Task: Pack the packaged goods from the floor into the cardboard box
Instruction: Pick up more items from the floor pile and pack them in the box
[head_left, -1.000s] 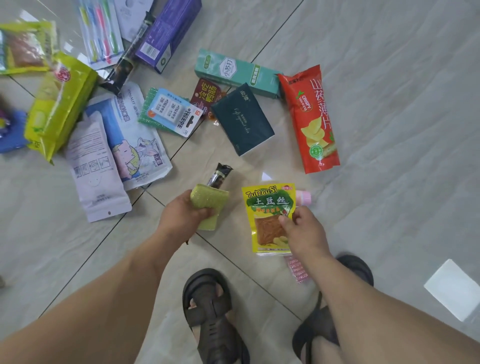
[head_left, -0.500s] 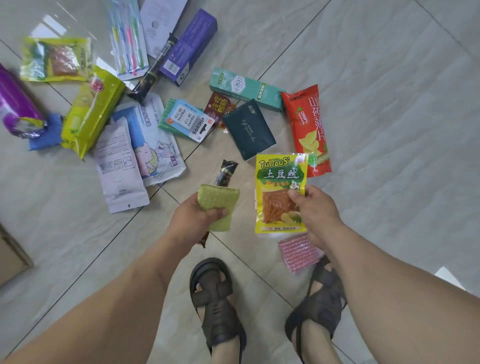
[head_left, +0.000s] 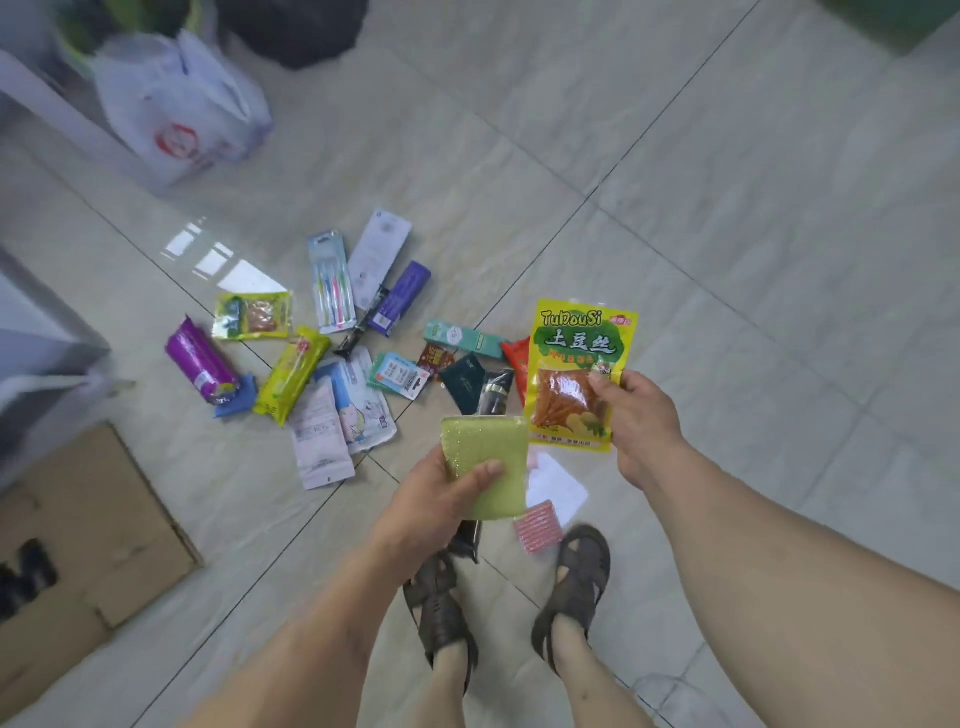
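My left hand (head_left: 431, 506) grips a green sponge pad (head_left: 485, 465) together with a dark narrow packet (head_left: 493, 400) that sticks out above and below it. My right hand (head_left: 641, 421) pinches the right edge of a yellow snack bag (head_left: 574, 371) printed "TuDouSi", held upright above the floor. A pile of packaged goods lies on the tiles ahead: a toothbrush pack (head_left: 331, 288), a purple box (head_left: 400, 299), a yellow-green bag (head_left: 293, 371), a purple roll (head_left: 200, 361), a teal box (head_left: 462, 338). The cardboard box (head_left: 78, 545) stands at the lower left, only partly in view.
A pink scrub pad (head_left: 537, 525) and a white slip (head_left: 556, 486) lie by my sandalled feet (head_left: 441, 613). A white plastic bag (head_left: 176, 104) and a dark bag (head_left: 296, 26) sit at the far left. Grey furniture (head_left: 31, 332) borders the left edge. Bare tiles stretch to the right.
Both hands have risen from the floor with their items. The view has pulled back and up, so the pile looks farther away and the cardboard box has come into view at the left.
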